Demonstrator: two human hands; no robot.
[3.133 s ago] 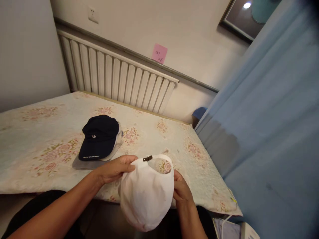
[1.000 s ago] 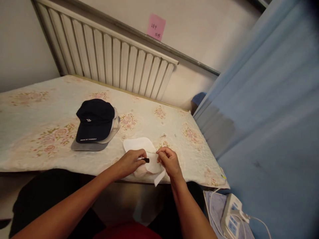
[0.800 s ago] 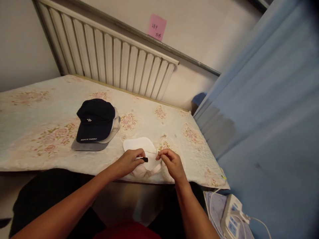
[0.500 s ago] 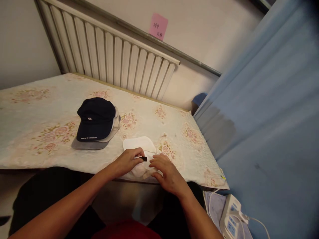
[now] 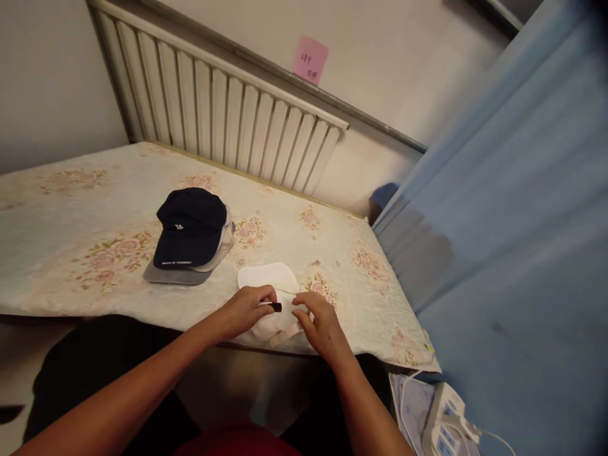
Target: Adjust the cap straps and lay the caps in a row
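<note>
A white cap [image 5: 266,277] lies at the near edge of the bed, its brim pointing away from me and its crown partly hidden under my hands. My left hand [image 5: 247,310] is closed over the crown's left side, pinching a small, slim white object with a black end [image 5: 277,307]; its exact kind is unclear. On the other side, my right hand [image 5: 319,323] is curved at the cap's right edge, thumb and fingers apart, with nothing visible between them. To the left sits a stack of caps, a navy one [image 5: 192,228] on top of beige and grey ones.
The floral bed cover [image 5: 118,190] runs back to a white radiator [image 5: 228,114]. A blue curtain [image 5: 498,221] hangs on the right. A white power strip [image 5: 444,418] with cables stands at the lower right.
My right hand's fingers have curled in and pulled slightly away from the cap, thumb lifting toward the fingertips. The left hand keeps its pinch. The whole view has shifted slightly.
</note>
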